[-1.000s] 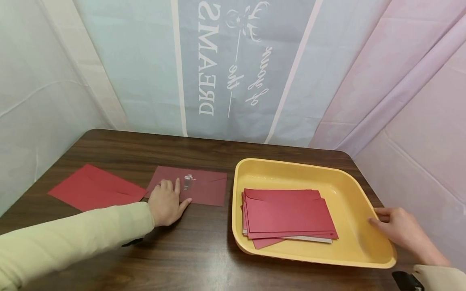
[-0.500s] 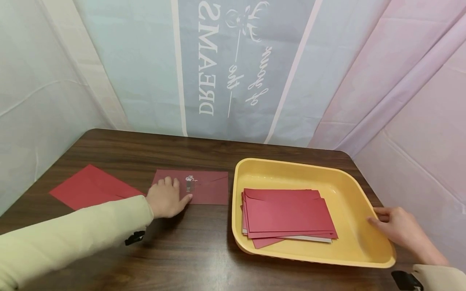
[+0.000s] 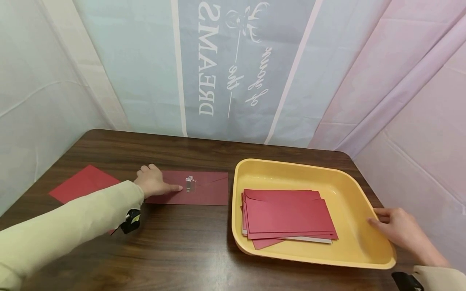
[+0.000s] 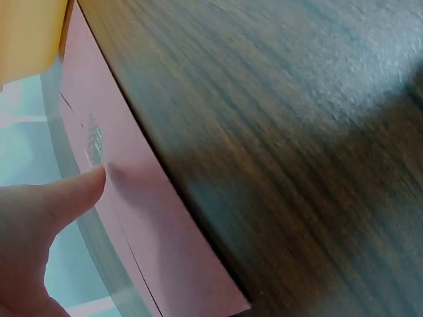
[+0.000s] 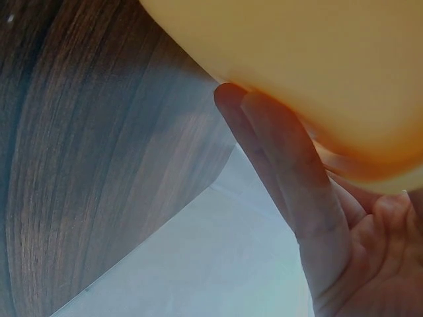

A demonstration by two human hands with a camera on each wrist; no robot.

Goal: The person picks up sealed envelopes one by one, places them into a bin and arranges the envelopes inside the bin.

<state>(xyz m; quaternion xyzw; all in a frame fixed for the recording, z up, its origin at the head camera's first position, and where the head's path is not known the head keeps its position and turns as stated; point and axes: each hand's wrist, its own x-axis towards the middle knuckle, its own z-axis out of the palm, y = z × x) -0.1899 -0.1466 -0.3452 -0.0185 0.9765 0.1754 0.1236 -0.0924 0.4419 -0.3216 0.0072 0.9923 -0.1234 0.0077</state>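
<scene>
A dark red envelope [image 3: 211, 189] with a small white print lies flat on the table, left of a yellow basin [image 3: 358, 246]. My left hand [image 3: 151, 182] is at the envelope's left end, its thumb pointing right over the paper. In the left wrist view the thumb's tip touches the envelope [image 4: 149, 218]; the other fingers are out of that view. My right hand [image 3: 398, 226] grips the basin's right rim, thumb inside. The right wrist view shows its fingers [image 5: 284, 152] against the outer wall. Several red envelopes [image 3: 287, 212] are stacked inside the basin.
Another bright red envelope [image 3: 87, 182] lies at the table's left, partly under my left sleeve [image 3: 80, 218]. A printed cloth [image 3: 145, 72] hangs behind the brown table [image 3: 189, 250], and pale cloth walls [image 3: 429, 133] stand at both sides.
My left hand has slid left and away from the envelope's middle toward its left end. The envelope has turned slightly and lies straighter beside the basin. My right hand stays on the rim.
</scene>
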